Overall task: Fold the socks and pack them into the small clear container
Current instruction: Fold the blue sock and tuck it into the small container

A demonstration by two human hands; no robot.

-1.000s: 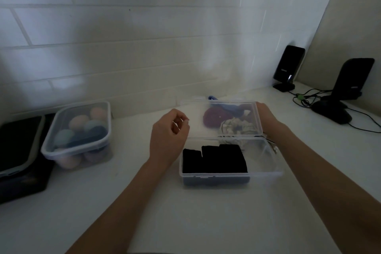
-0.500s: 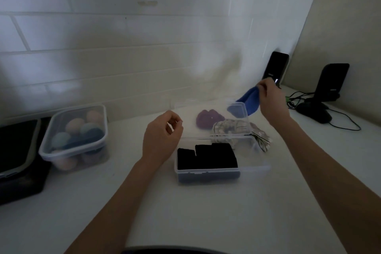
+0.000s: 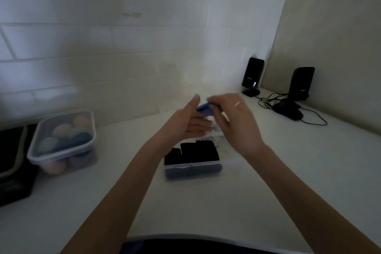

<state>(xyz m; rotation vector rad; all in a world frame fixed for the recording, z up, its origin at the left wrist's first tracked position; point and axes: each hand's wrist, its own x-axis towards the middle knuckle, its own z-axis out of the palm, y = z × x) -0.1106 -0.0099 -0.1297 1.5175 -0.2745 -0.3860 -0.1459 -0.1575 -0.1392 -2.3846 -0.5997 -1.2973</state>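
Observation:
The small clear container (image 3: 192,168) sits on the white counter in the middle, with folded black socks (image 3: 193,151) inside it. Above its far side, my right hand (image 3: 235,121) pinches a blue sock (image 3: 204,109). My left hand (image 3: 189,123) is open, palm turned to the right, its fingers just under and beside the blue sock; whether it touches the sock is blurred. A patterned light sock (image 3: 214,137) shows partly behind the container, mostly hidden by my hands.
A larger lidded clear tub (image 3: 64,140) with several coloured balls stands at the left, next to a black case (image 3: 12,161). Two black speakers (image 3: 252,76) (image 3: 300,86) with cables (image 3: 274,100) stand at the back right by the wall corner.
My right hand has picked up the blue sock from behind the container and carried it left, over the container. My left hand has opened and risen to meet it.

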